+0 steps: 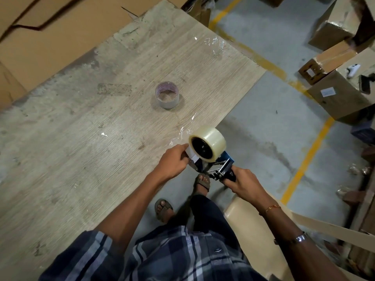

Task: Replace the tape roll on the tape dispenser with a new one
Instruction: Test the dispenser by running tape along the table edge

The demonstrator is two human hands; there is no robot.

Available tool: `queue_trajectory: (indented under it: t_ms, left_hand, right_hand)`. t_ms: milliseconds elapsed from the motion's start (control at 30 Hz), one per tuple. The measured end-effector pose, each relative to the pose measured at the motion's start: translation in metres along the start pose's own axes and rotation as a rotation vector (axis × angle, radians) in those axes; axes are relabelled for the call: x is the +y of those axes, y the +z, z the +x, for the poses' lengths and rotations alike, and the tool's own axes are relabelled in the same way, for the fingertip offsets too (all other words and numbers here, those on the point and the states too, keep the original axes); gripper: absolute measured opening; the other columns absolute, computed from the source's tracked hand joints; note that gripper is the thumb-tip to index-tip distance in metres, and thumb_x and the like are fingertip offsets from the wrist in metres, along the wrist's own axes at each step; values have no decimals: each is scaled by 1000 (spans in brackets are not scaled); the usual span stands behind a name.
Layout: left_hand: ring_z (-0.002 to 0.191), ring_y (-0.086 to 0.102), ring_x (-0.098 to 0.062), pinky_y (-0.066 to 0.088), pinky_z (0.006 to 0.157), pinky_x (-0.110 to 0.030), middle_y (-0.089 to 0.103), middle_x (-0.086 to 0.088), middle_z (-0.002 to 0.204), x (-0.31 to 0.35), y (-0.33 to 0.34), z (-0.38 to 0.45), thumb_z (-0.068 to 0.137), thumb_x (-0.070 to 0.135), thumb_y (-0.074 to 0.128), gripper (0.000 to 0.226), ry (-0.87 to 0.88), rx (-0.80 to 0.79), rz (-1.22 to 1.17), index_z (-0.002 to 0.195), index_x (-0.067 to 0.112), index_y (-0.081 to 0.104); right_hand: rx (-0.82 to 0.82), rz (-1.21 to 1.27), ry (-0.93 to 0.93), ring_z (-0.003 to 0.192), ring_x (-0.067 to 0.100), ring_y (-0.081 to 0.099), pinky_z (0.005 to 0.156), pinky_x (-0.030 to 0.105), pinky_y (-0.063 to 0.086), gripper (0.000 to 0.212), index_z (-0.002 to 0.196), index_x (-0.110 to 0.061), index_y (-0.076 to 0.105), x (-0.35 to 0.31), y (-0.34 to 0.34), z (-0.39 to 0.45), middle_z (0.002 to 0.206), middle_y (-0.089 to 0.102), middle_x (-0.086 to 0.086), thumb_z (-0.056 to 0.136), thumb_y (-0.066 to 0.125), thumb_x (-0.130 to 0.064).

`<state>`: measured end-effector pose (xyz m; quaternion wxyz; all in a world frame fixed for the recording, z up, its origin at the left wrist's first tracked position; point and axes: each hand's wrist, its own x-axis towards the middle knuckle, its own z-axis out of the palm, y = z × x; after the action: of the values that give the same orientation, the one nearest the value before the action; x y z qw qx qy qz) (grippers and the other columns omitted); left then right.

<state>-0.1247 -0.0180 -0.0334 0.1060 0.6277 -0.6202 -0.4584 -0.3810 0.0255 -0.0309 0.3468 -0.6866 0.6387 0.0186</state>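
A full roll of clear tape (211, 141) sits on the black hub of a blue hand-held tape dispenser (220, 168), held just off the table's near right edge. My right hand (241, 182) is wrapped around the dispenser's black handle. My left hand (174, 161) pinches the white tab at the roll's loose end, beside the roll. A thin, nearly used-up tape roll (167, 97) with a printed core lies flat on the wooden table (81, 128), apart from both hands.
Scraps of clear film (215, 43) lie at the table's far corner and near the dispenser. Cardboard boxes (341, 92) stand on the floor at right, flat cardboard lies at upper left. A beige chair (249, 222) is beside my right arm. My sandalled feet are below.
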Motion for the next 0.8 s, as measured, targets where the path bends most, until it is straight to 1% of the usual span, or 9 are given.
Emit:
queue_trajectory:
  t_ms: [67, 167, 233, 300, 367, 433, 567, 667, 800]
  left_hand:
    - [105, 62, -28, 49, 93, -45, 66, -9, 112, 10, -2, 2, 92, 11, 51, 35, -40, -18, -18, 125, 8, 63]
    - [118, 57, -20, 44, 101, -36, 61, -3, 127, 19, -9, 6, 94, 7, 50, 42, -133, -69, -181, 135, 10, 59]
    - [110, 59, -19, 48, 91, -34, 62, -6, 130, 21, -11, 9, 93, 6, 50, 43, -173, -91, -314, 135, 12, 59]
    - [96, 63, -19, 52, 83, -37, 67, -9, 116, 25, -14, 9, 94, 7, 50, 39, -214, -66, -478, 131, 12, 62]
    - [96, 66, -19, 53, 93, -42, 69, -7, 106, 27, -21, 8, 97, 14, 52, 32, -206, -12, -597, 128, 12, 62]
    - [105, 66, -17, 52, 96, -39, 69, -4, 112, 25, -29, 5, 99, 26, 57, 35, -158, -13, -651, 132, 16, 60]
    - [101, 65, -16, 53, 89, -30, 69, -1, 111, 19, -43, -5, 96, 36, 61, 43, -114, -102, -751, 133, 14, 59]
    - [91, 62, -18, 54, 86, -32, 69, -6, 101, 15, -55, -20, 93, 35, 66, 35, -121, -41, -787, 117, 10, 70]
    - [85, 62, -21, 54, 85, -36, 72, -6, 91, 7, -75, -45, 88, 32, 72, 27, -171, 136, -853, 102, 10, 75]
  right_hand:
    - [2, -6, 29, 81, 26, 63, 67, 33, 40, 26, 109, -16, 62, 2, 2, -3, 90, 70, 5, 91, 65, -35]
    - [25, 62, 75, 75, 24, 62, 63, 32, 40, 21, 102, -19, 61, 2, 0, -11, 81, 67, 1, 89, 66, -35]
    - [42, 72, 94, 71, 22, 62, 59, 31, 39, 18, 95, -22, 60, 2, -7, -13, 77, 66, 1, 88, 67, -36]
    - [47, 86, 95, 68, 23, 63, 57, 33, 44, 18, 91, -23, 59, 0, -17, -16, 74, 67, 2, 86, 68, -39]
    - [5, 231, 109, 59, 21, 66, 50, 33, 49, 20, 96, -22, 62, -4, -27, -20, 71, 70, 5, 85, 70, -37]
    - [-91, 482, 146, 49, 18, 63, 45, 30, 49, 22, 103, -22, 62, -13, -34, -25, 64, 69, 7, 86, 73, -32]
    - [-215, 790, 158, 53, 27, 62, 51, 36, 53, 36, 108, -3, 60, -35, -40, -23, 67, 67, 7, 86, 77, -27]
    - [-288, 851, 143, 50, 26, 60, 47, 32, 52, 40, 111, 3, 56, -56, -42, -18, 69, 65, 10, 88, 75, -24]
    - [-317, 751, 61, 58, 26, 65, 47, 30, 53, 30, 108, -11, 61, -84, -47, -12, 72, 67, 7, 88, 76, -28]
